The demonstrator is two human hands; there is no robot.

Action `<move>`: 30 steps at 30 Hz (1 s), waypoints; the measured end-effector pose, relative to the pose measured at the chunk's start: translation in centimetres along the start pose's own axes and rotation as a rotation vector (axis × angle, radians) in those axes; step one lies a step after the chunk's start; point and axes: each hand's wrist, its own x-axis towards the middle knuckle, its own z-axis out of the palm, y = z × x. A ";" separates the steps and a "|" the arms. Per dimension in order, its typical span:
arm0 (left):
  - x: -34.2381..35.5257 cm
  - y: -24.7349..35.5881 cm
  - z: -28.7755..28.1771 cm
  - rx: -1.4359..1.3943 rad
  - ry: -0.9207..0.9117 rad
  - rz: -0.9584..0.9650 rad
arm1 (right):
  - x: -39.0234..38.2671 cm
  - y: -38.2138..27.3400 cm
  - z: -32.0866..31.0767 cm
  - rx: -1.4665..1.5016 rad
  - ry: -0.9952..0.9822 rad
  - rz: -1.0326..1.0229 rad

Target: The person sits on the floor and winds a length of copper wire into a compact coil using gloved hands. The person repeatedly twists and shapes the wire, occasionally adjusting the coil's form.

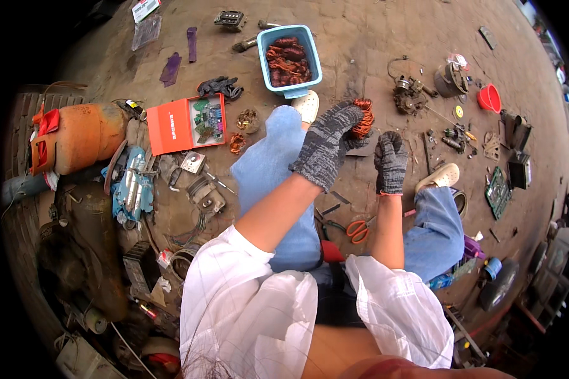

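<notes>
Both my hands wear grey knitted gloves. My left hand (332,140) is closed around a bundle of reddish copper wire (363,119), which sticks out past its fingers. A little to the right and nearer to me, my right hand (391,163) is apart from the bundle with its fingers curled in. Whatever those fingers hold, if anything, is hidden. Beyond the left hand stands a light blue basin (317,58) holding several bundles of copper wire (288,62).
An orange gas cylinder (88,136) lies at left near an orange-red box (169,128) of circuit boards. Orange-handled scissors (358,231) lie between my legs. Motor parts (409,95), a red cup (489,98) and a green circuit board (498,192) are scattered at right.
</notes>
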 end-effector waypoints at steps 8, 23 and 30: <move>-3.3 -4.9 1.4 0.032 -0.238 -0.148 | -9.6 -6.1 -2.3 -0.098 -0.119 -0.140; -15.0 -7.8 3.7 0.345 -0.574 -0.031 | -18.7 -10.7 -8.8 -0.235 -0.383 -0.215; -16.5 -8.5 4.1 0.104 -0.549 -0.052 | -20.3 -12.0 -9.0 -0.076 -0.415 -0.229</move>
